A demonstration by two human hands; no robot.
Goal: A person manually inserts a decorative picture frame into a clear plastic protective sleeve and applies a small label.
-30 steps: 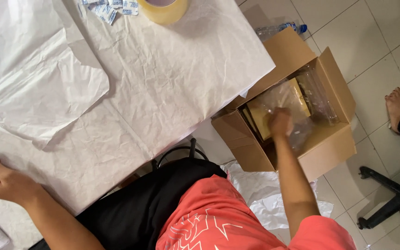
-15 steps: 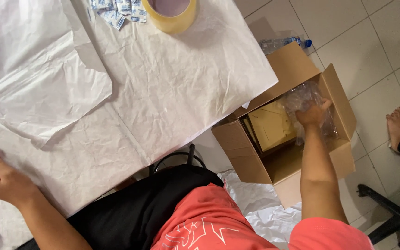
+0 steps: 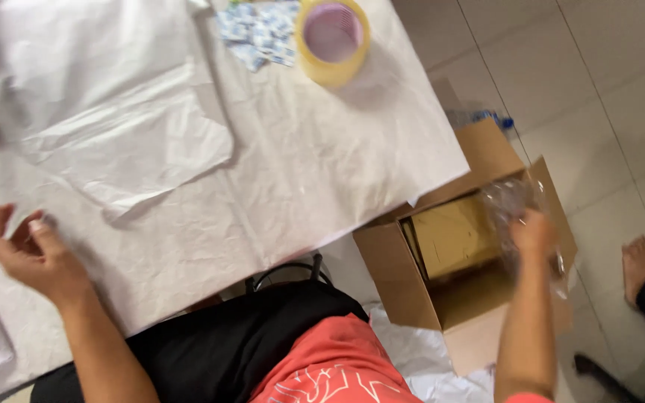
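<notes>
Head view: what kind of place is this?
Likely a home or small packing spot: paper-covered table with a roll of packing tape, an open cardboard box on a tiled floor, and someone's bare foot nearby.

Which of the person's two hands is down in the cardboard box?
The right hand: it reaches into the open cardboard box on the floor, at clear plastic wrap. The left hand rests on the paper-covered table.

I see 1 open brown cardboard box (image 3: 412,276) on the floor beside the tabletop (image 3: 322,172), holding a flat yellowish pack (image 3: 453,235) under clear plastic wrap (image 3: 513,201). Small blue-and-white sachets (image 3: 259,30) lie at the tabletop's far edge.
</notes>
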